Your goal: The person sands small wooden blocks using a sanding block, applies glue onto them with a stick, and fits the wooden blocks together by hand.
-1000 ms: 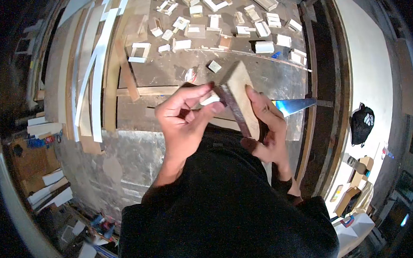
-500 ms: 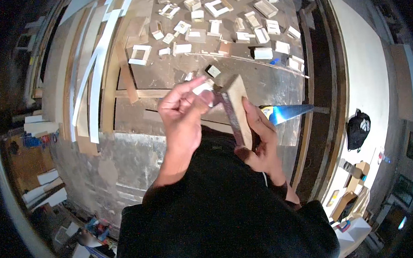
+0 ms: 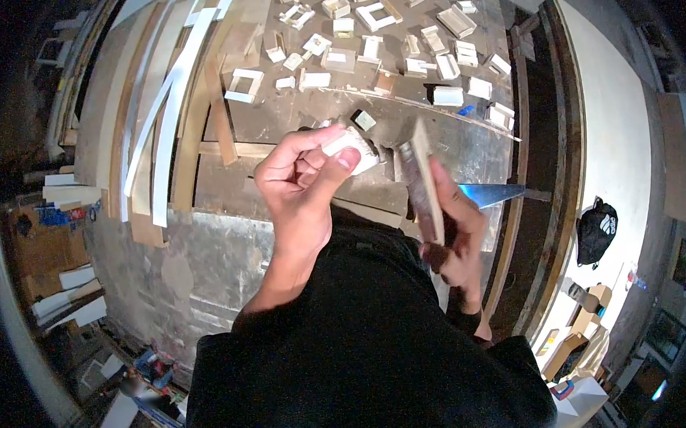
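Note:
In my left hand [image 3: 299, 181] a small pale wooden piece [image 3: 353, 149] is pinched between thumb and fingers. My right hand [image 3: 460, 228] grips a sanding block [image 3: 420, 184], a flat wooden block with a dark reddish-brown face turned toward the small piece. The block is tilted upright, smeared by motion, and a gap separates it from the piece. Behind my right hand lies a handsaw [image 3: 491, 194], its blade showing and its handle hidden. A small dark-sided block [image 3: 364, 120] rests on the table just beyond my left fingertips.
Many small wooden frames and boxes [image 3: 339, 59] are spread over the far worktable [image 3: 278, 123]. Long boards and white strips [image 3: 163, 138] lie at the left. On the right, a pale panel [image 3: 611, 126] bears a black bag [image 3: 598, 233]. A blue bit [image 3: 465, 111] lies near the offcuts.
The sanding block in my right hand has moved right, away from the small piece. My left hand still holds the piece, now more plainly seen. The view has shifted slightly.

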`<state>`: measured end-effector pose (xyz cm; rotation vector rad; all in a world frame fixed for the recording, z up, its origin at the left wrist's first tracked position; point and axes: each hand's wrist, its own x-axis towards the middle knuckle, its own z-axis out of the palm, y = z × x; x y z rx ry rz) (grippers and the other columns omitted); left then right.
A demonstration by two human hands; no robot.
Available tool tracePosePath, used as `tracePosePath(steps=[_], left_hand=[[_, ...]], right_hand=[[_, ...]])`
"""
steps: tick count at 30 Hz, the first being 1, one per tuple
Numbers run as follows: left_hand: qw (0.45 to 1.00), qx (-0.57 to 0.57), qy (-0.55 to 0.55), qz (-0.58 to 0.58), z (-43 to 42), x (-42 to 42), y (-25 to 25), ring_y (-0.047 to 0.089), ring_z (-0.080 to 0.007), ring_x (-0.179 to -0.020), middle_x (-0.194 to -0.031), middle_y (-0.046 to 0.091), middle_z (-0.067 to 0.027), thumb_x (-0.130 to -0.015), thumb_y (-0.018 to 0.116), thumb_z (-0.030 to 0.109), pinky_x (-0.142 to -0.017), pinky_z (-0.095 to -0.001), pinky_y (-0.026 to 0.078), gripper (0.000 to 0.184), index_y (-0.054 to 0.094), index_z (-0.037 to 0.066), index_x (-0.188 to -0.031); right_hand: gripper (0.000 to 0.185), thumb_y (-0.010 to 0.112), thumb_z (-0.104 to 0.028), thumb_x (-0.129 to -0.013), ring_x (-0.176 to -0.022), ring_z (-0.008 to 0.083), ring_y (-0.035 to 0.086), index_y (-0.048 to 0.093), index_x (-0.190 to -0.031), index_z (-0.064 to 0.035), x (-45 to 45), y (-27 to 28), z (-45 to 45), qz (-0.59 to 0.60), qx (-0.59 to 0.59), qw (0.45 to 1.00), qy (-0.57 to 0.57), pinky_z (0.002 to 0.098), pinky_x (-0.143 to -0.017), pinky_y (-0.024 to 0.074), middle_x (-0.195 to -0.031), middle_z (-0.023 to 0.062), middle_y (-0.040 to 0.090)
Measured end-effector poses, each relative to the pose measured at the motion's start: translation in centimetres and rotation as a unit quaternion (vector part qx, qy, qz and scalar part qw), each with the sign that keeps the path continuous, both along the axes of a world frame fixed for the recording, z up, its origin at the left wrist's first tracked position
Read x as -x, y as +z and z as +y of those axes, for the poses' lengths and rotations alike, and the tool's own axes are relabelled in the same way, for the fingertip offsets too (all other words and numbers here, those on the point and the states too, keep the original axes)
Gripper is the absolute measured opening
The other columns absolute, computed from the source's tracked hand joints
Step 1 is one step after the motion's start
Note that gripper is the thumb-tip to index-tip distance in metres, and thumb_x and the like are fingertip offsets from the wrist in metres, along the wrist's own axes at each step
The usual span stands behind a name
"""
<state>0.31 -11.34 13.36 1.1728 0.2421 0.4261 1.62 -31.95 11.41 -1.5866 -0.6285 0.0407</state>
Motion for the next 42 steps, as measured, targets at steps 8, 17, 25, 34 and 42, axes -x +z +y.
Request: tracePosePath(steps=[8, 17, 25, 34, 42], left_hand=[[0.999, -0.013, -0.039, -0.032, -1.7, -0.8, 1.4, 0.062, -0.0072, -0.076, -0.087, 0.069, -0.0069, -0.082, 0.072, -0.007, -0.071, -0.0216, 0.052, 0.024, 0.065, -0.006, -0.105], [1.000, 0.022, 0.000, 0.009, -1.1, -1.1, 1.6, 0.048, -0.0010, -0.067, -0.073, 0.057, 0.0042, -0.084, 0.073, -0.001, -0.069, -0.0197, 0.048, 0.022, 0.067, -0.004, -0.105], [0.994, -0.100, -0.004, -0.048, -1.7, -0.5, 2.9, 0.062, -0.0060, -0.078, -0.086, 0.069, -0.0063, -0.083, 0.072, -0.007, -0.072, -0.0208, 0.052, 0.024, 0.065, -0.006, -0.105], [0.997, -0.045, -0.034, -0.059, -1.5, 0.1, 2.2, 0.066, -0.0095, -0.087, -0.092, 0.070, -0.0098, -0.083, 0.071, -0.008, -0.073, -0.0210, 0.051, 0.021, 0.066, -0.005, -0.103], [0.989, -0.107, -0.011, -0.099, 0.5, 0.9, 3.6, 0.063, -0.0056, -0.079, -0.093, 0.068, -0.0111, -0.082, 0.072, -0.008, -0.063, -0.0163, 0.045, 0.024, 0.065, -0.006, -0.104]], right_hand=[[0.083, 0.072, -0.011, -0.064, -0.133, 0.0395, 0.047, 0.045, -0.142, -0.0032, 0.2, -1.1, 0.5, 0.045, -0.040, 0.998, 0.031, 0.0433, -0.109, 0.0340, -0.147, 0.0251, 0.043], [0.082, 0.070, -0.018, -0.064, -0.097, 0.0310, 0.060, 0.047, -0.139, 0.0037, -0.5, 0.8, 0.1, 0.063, 0.077, 0.995, -0.021, 0.0360, -0.088, 0.0462, -0.137, 0.0288, 0.051], [0.079, 0.074, -0.023, -0.071, -0.135, 0.0387, 0.044, 0.046, -0.141, 0.0006, 0.7, 0.1, 1.8, 0.072, -0.039, 0.996, -0.016, 0.0466, -0.111, 0.0328, -0.145, 0.0269, 0.044], [0.079, 0.072, -0.013, -0.069, -0.135, 0.0370, 0.044, 0.046, -0.142, -0.0008, 1.5, 0.8, 1.1, 0.131, -0.014, 0.991, -0.008, 0.0436, -0.112, 0.0307, -0.148, 0.0239, 0.041], [0.077, 0.072, -0.013, -0.069, -0.133, 0.0367, 0.046, 0.047, -0.141, 0.0002, 1.3, 0.8, 0.7, 0.113, -0.055, 0.992, -0.028, 0.0436, -0.112, 0.0311, -0.147, 0.0237, 0.044]])
